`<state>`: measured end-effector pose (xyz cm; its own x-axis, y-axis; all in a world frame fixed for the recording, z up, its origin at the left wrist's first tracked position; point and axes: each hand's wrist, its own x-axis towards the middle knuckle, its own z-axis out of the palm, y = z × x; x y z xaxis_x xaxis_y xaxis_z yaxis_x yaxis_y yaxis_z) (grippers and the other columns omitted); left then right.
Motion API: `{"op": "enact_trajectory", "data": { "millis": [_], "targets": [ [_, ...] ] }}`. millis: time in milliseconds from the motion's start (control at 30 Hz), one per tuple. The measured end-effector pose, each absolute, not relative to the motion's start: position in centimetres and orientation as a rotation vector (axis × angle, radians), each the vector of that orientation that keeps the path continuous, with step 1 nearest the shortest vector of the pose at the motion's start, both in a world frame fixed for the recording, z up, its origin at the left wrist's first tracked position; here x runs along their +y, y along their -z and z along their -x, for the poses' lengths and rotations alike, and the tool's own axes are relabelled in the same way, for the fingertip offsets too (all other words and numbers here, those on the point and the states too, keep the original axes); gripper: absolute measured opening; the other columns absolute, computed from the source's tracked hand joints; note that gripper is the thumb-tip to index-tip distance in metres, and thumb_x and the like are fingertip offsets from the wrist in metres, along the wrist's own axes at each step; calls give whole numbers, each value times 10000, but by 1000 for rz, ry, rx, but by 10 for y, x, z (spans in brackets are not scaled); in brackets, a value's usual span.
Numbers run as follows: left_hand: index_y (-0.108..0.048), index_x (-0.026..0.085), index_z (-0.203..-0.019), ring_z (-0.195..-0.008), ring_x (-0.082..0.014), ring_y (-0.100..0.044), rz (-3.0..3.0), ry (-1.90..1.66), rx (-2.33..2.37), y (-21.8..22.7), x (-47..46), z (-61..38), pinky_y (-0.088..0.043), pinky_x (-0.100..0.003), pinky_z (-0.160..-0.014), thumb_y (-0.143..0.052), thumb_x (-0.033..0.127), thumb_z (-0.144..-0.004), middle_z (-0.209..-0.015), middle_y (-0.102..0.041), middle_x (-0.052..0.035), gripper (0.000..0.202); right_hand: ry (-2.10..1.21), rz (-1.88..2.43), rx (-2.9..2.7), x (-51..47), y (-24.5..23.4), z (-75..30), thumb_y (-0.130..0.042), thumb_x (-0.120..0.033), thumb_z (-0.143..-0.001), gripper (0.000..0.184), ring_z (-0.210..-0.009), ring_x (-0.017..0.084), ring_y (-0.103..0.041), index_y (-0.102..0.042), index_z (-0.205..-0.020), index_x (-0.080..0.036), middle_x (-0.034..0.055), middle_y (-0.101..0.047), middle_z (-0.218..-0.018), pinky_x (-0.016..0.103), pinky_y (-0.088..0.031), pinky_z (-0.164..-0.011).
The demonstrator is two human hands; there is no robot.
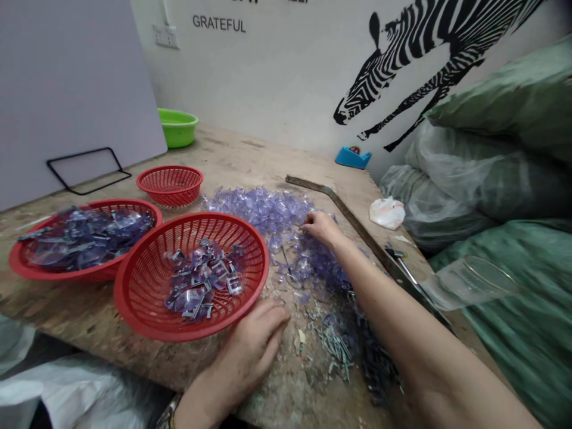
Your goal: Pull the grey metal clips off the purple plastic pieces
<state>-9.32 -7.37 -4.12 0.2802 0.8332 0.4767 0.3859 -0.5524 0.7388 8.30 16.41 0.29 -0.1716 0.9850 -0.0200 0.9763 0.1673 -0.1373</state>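
Head view, going left to right: at the far left edge of my rough chipboard table (250,161) sits a wide red plastic mesh basket (27,265) heaped with clear violet plastic pieces fitted with metal clips. Behind it, farther off, a small red mesh basket (170,185) looks bare inside, and a green plastic bowl (179,127) stands by the wall; I cannot see into it. Nearest me is a large red mesh basket (147,310) with a modest clump of the same violet pieces and grey metal clips in its bottom. My left hand (250,348) lies flat on the table, touching this basket's near right rim, fingers together and holding nothing. Just right of it lies a scatter of small grey metal clips (339,348). My right hand (319,227) reaches out over the loose pile of thin violet plastic shells (263,208), spread across the middle of the table; its fingertips are curled down into the pile, though whether they pinch a piece I cannot tell. These shells look featherlight, thin, slick and easily crushed, so I judge an edge pinch between thumb and forefinger suits best. Right of the pile runs a long bent metal bar (348,217).
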Motion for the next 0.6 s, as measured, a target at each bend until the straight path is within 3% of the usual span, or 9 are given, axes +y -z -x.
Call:
{"op": "enact_trajectory", "data": {
  "millis": [267, 433, 600],
  "targets": [
    [-614, 162, -945, -806, -131, -619, -2063, -1291, 1134, 44, -71, 94, -525, -258, -735, -454, 80, -907, -847, -644, -38, 184, -493, 1616, -1855, 129, -17, -129, -626, -231, -746, 151, -755, 171, -641, -661, -873, -157, 32, -700, -788, 270, -483, -705],
    [-626, 160, -997, -890, -150, -641, -2086, -1270, 1180, 46, -72, 95, -526, -286, -795, -463, 112, -920, -950, -683, -67, 187, -679, 1494, -1830, 62, -22, -139, -620, -247, -728, 186, -779, 175, -639, -682, -893, -183, 24, -711, -820, 303, -477, -776],
    [-627, 155, -1022, -917, -165, -646, -2068, -1196, 1207, 28, -75, 89, -510, -307, -831, -476, 174, -929, -975, -698, -76, 179, -752, 1417, -1868, -9, -22, -131, -623, -287, -747, 95, -716, 169, -608, -635, -798, -208, -4, -671, -724, 291, -446, -699]
  ]
}}
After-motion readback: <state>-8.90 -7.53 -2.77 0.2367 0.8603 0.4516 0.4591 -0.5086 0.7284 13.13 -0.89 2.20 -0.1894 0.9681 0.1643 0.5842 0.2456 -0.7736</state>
